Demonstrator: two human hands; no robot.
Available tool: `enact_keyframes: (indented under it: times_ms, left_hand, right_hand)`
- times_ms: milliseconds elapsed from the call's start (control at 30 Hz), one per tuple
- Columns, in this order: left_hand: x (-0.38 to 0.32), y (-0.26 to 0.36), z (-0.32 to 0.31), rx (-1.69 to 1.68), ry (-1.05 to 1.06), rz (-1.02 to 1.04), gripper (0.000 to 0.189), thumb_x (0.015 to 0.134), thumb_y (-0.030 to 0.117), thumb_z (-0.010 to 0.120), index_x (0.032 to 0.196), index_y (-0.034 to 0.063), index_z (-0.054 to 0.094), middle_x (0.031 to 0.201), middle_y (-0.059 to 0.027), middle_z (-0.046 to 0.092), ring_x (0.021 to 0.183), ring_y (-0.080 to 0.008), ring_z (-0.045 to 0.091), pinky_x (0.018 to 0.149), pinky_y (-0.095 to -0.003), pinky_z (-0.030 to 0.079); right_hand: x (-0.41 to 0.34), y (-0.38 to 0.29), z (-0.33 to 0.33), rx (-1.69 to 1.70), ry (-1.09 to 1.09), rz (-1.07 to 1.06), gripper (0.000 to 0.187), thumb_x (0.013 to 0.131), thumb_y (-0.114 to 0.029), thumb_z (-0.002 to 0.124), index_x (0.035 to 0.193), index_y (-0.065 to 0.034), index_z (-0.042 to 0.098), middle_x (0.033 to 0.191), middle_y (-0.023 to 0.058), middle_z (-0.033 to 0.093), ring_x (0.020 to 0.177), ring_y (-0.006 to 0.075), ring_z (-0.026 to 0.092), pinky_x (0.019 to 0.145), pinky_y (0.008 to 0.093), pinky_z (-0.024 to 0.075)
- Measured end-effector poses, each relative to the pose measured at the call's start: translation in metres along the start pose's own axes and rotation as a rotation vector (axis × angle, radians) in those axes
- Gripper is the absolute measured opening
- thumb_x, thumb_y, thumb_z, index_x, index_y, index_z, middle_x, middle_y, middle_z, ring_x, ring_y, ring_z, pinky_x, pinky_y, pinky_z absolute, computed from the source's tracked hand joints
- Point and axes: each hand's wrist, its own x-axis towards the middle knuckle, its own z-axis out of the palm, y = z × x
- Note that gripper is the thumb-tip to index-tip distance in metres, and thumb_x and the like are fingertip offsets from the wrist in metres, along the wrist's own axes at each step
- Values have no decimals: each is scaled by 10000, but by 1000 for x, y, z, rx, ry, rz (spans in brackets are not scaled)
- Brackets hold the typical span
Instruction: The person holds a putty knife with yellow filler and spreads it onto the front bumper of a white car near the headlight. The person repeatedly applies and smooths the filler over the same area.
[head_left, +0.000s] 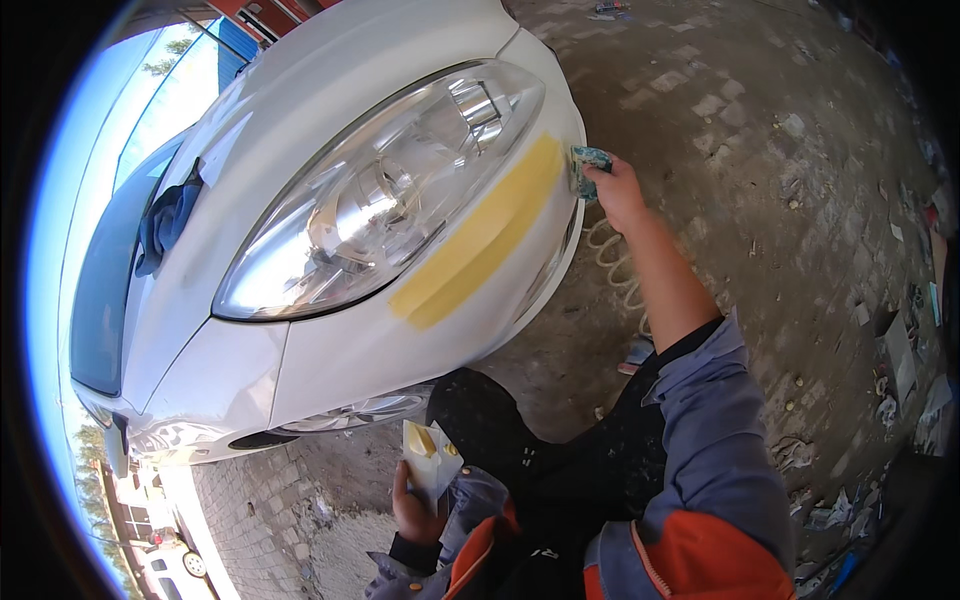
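My right hand (621, 193) grips a stained green putty spreader (587, 172) at the right edge of a white car's front bumper (465, 334). A broad band of yellow body filler (480, 236) lies on the bumper, below the clear headlight (390, 191), with its upper end close to the spreader. Whether the spreader touches the paint I cannot tell. Low in the view, near my knee, my left hand (418, 504) holds a pale mixing board (433, 469) with dabs of yellow filler on it.
A coiled air hose (619, 262) hangs or lies beyond the bumper, behind my right forearm. Dark cloth (171, 221) rests near the windscreen. Litter and a cardboard piece (895, 356) are scattered over the dirty paved ground (750, 225). The car's front wheel (360, 412) is beside my knee.
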Motion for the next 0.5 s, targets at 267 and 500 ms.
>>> enact_keyframes:
  times_ms: [267, 500]
  left_hand:
    - [13, -3, -17, -8, -4, 5, 504, 1045, 464, 507, 1406, 119, 576, 1319, -57, 671, 1204, -256, 652, 1039, -401, 513]
    - [21, 2, -6, -66, -29, -3, 499, 1044, 450, 522, 1409, 113, 572, 1315, -67, 672, 1196, -269, 653, 1028, -419, 520]
  right_hand:
    - [-109, 23, 78, -60, 271, -87, 205, 1006, -54, 605, 1198, 6, 641, 1032, 25, 679, 928, 98, 605, 864, 268, 489]
    - [-220, 35, 160, 44, 359, -137, 252, 1024, -76, 583, 1245, 41, 604, 1012, 43, 668, 892, 108, 603, 840, 271, 506]
